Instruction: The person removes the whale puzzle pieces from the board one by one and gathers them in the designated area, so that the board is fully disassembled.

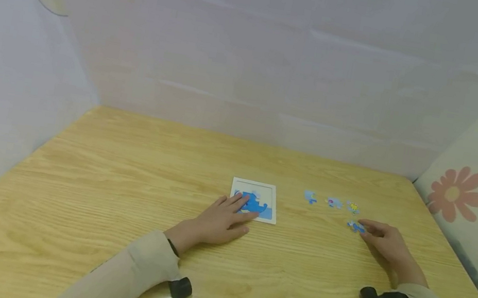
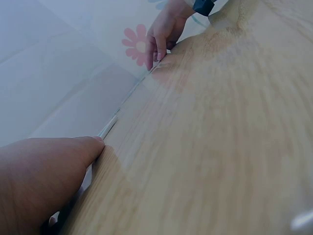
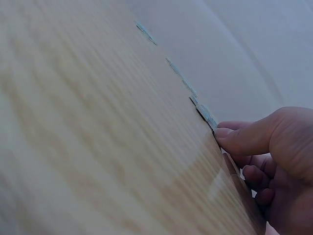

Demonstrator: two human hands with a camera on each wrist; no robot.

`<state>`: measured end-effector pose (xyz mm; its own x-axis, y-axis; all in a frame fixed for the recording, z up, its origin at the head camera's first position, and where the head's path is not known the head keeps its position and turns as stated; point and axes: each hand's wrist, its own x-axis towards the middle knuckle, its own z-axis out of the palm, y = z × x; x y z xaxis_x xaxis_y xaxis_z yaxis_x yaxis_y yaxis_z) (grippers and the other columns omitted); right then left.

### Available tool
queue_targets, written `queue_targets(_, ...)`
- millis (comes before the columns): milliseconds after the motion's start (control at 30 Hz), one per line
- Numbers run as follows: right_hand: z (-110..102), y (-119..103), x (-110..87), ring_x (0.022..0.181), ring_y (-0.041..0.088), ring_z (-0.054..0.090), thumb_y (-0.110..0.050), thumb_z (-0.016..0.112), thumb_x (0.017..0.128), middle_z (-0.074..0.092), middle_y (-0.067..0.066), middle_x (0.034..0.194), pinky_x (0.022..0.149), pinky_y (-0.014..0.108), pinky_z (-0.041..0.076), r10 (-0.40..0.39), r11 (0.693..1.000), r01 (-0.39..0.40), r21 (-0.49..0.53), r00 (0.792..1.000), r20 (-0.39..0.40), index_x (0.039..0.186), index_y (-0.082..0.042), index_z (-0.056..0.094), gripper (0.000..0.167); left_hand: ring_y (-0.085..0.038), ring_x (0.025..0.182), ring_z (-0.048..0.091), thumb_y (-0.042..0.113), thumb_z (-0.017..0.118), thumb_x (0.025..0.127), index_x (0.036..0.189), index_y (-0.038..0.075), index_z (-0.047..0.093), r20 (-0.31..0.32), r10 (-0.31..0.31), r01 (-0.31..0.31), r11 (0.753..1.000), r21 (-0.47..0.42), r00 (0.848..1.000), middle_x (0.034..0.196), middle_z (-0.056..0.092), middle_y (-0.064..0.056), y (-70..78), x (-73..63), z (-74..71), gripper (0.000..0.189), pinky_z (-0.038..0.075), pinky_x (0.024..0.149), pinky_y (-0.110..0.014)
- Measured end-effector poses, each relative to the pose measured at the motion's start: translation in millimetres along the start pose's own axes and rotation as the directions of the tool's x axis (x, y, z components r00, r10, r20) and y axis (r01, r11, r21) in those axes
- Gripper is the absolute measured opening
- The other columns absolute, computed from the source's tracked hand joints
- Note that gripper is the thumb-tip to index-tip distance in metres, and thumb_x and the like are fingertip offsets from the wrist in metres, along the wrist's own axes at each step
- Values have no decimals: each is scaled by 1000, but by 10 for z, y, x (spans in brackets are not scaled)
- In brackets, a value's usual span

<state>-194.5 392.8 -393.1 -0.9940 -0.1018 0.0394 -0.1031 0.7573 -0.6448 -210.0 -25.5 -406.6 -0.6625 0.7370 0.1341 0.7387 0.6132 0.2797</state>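
A square white-framed puzzle board point(image 1: 275, 212) lies on the table, partly filled with blue pieces that form part of a picture. My left hand point(image 1: 223, 219) rests on its lower left, fingers spread and fairly straight, covering some of it. In the left wrist view, the left hand point(image 2: 44, 176) touches the board's edge. Off to the right, my right hand point(image 1: 388, 243) pinches a blue puzzle piece point(image 1: 355, 227) between thumb and fingers, at or just above the tabletop. The right wrist view shows the right hand point(image 3: 274, 152) with its thumb on that piece point(image 3: 206, 115).
Behind the pinched piece lie three loose puzzle pieces in a row: a pale blue one point(image 1: 309, 196), one with a pink spot point(image 1: 334, 202) and one with a yellow shape point(image 1: 353, 207). Cloth-covered walls point(image 1: 270, 70) stand around the wooden table point(image 1: 122, 172).
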Motion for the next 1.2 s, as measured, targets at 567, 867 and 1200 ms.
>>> queue_targets(567,-2,-11,-24,83,19,46,-25,55,86,51,17,98,71,35,39,26,996,-23,86,999,-32,123,4,45,48,-28,128,5,40,32,92,134,25,33,2,-3,3,1000,-3,1000,141,14,-14,4,-12,7,45,9,98,-49)
queue_targets(867,-13,-38,-38,82,11,45,-24,51,88,47,19,103,68,28,41,13,991,-5,133,998,-59,123,6,41,48,-30,128,3,40,34,92,134,25,34,6,-31,31,999,-23,999,141,10,-17,24,-15,-11,45,8,98,-48)
queue_targets(1200,-11,-243,11,78,13,48,-25,52,87,49,19,102,61,31,42,-33,987,43,152,997,-68,125,3,42,48,-28,128,0,42,35,91,133,29,35,11,-78,79,996,-43,997,141,6,-18,35,-14,-18,44,7,99,-46)
